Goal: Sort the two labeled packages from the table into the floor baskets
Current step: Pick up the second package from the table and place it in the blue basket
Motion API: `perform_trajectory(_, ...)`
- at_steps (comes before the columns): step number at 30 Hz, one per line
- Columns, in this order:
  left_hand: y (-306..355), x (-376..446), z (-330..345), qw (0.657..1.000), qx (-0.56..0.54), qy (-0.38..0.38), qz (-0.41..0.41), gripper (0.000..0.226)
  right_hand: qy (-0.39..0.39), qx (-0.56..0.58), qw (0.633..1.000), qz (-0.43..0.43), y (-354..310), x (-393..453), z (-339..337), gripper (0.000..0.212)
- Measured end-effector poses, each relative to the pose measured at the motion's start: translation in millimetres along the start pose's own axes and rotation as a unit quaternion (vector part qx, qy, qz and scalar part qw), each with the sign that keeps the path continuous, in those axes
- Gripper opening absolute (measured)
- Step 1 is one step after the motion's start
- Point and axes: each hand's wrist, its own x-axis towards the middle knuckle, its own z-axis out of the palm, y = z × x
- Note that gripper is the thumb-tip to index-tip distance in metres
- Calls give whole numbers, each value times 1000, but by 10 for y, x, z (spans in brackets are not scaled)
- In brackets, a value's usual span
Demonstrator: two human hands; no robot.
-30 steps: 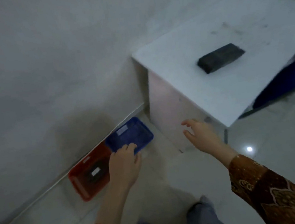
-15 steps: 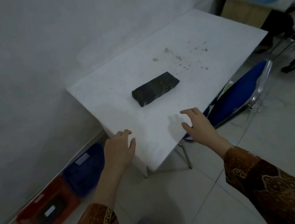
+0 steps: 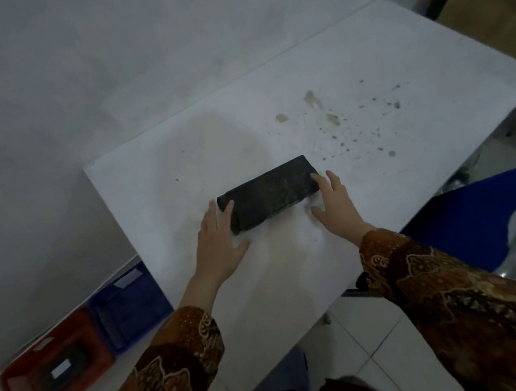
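Note:
A black rectangular package (image 3: pixel 269 193) lies flat on the white table (image 3: pixel 367 87). My left hand (image 3: pixel 219 237) touches its near-left end with fingers spread. My right hand (image 3: pixel 333 198) rests fingers on its right end, also spread. Neither hand has closed around it. On the floor at the lower left stand a red basket (image 3: pixel 18 388) holding another black package with a white label (image 3: pixel 64 368), and beside it a blue basket (image 3: pixel 129 306), partly under the table edge.
A wall runs behind the table and baskets. A blue chair (image 3: pixel 473 224) with a shiny frame stands right of the table. A wooden cabinet (image 3: pixel 488 7) sits at the far right. Stains dot the tabletop.
My view rose from the floor baskets to the tabletop. Both hands moved forward over the table and now touch the two ends of the black package.

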Motion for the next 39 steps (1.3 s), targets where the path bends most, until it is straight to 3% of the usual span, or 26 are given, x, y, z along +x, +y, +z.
perform_trajectory(4,23,211,51,999,34,-8,2,80,-46,21,999,-13,110,254,17,69)
perform_trajectory(7,64,276,0,998,38,30,35,65,-23,28,998,-59,179,348,-41,64)
perform_trajectory(11,211,271,-186,996,-83,35,-7,40,27,49,993,-107,169,443,-264,48)
perform_trajectory(14,370,213,-347,977,-188,101,-4,22,-5,34,988,-151,127,579,-572,29)
perform_trajectory(19,611,180,-489,949,-269,161,-23,29,-106,10,975,-193,7,817,-1014,33)
perform_trajectory(23,773,193,-535,902,-369,205,-93,27,-208,123,954,-179,-173,855,-1205,27)
perform_trajectory(27,879,170,-600,856,-456,213,-118,29,-218,209,939,-168,-285,843,-1247,26)
perform_trajectory(31,904,127,-631,867,-438,207,-119,37,-278,217,926,-134,-269,837,-1219,25)
perform_trajectory(34,909,127,-740,880,-422,190,-104,31,-318,102,930,-155,-293,844,-1254,32)
perform_trajectory(36,940,161,-865,903,-384,172,-86,27,-322,36,929,-178,-402,839,-1282,45)
perform_trajectory(39,1062,248,-1057,941,-314,117,-48,32,-324,44,923,-205,-713,767,-1262,56)
